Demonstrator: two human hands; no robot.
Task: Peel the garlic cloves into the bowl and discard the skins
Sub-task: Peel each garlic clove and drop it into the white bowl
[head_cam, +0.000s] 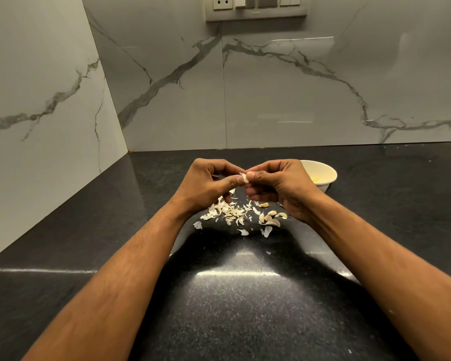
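Note:
My left hand (208, 182) and my right hand (279, 187) meet above the black counter and pinch one garlic clove (243, 177) between their fingertips; only a pale bit of it shows. Below them lies a heap of papery skins (228, 212). Several unpeeled cloves (270, 217) lie to the right of the heap, under my right wrist. A white bowl (326, 173) stands behind my right hand, partly hidden, with something yellowish inside.
The black granite counter (232, 295) runs from the near edge to marble walls at the back and left. A switch panel (255, 7) is on the back wall. A few stray skins (266, 231) lie nearer to me.

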